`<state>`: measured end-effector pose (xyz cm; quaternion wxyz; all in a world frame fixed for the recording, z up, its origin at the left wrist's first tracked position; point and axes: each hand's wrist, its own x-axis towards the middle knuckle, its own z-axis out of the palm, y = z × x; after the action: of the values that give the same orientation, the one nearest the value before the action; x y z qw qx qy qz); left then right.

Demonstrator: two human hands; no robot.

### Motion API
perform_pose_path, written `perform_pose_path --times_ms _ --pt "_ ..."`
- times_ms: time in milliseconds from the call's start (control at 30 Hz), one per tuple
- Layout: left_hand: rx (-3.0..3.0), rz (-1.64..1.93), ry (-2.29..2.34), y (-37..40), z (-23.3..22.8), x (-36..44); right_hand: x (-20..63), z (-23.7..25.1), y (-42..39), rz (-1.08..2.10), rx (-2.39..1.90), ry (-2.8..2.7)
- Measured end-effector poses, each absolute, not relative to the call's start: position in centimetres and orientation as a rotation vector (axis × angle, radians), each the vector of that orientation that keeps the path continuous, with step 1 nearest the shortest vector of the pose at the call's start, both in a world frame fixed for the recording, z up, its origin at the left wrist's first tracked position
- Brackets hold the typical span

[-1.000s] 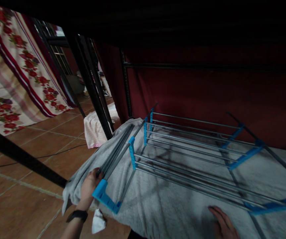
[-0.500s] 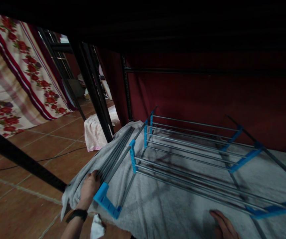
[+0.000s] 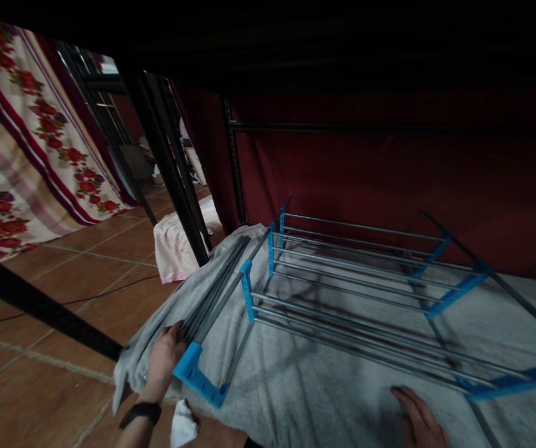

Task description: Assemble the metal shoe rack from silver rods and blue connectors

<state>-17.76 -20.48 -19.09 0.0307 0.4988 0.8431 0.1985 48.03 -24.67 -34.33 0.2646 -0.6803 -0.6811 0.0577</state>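
A folded drying rack (image 3: 342, 292) with grey metal rods and blue plastic joints lies flat on a grey towel (image 3: 305, 392). My left hand (image 3: 165, 358) grips the rack's folded side wing at its near left corner, beside a blue corner piece (image 3: 196, 376). A black band sits on that wrist. My right hand (image 3: 420, 423) rests palm down on the towel at the bottom right, just in front of the rack's near rods, holding nothing.
Black metal frame posts (image 3: 170, 168) rise to the left of the rack; a dark red curtain (image 3: 389, 174) hangs behind it. A floral sheet (image 3: 25, 143) hangs at far left over a brown tile floor (image 3: 39, 373). A pink-white cloth (image 3: 175, 242) and a white scrap (image 3: 184, 426) lie on the floor.
Almost nothing has changed. The view shifted slightly; my left hand stays on the rack's side wing and my right hand stays flat on the towel.
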Motion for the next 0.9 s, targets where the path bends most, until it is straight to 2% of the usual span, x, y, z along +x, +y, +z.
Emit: perform_pose_path --times_ms 200,433,900 --pt "1.509 0.593 2.595 -20.4 -17.8 -16.8 47.8 -33.9 -24.6 0.139 -1.823 -1.858" --pt "1.38 0.612 2.69 -20.8 -18.4 -16.0 47.4 -33.8 -24.9 0.117 -1.851 -1.844" --pt "1.754 0.351 2.755 -20.4 -19.1 -16.2 46.7 -32.5 -25.1 0.142 -1.866 -1.852"
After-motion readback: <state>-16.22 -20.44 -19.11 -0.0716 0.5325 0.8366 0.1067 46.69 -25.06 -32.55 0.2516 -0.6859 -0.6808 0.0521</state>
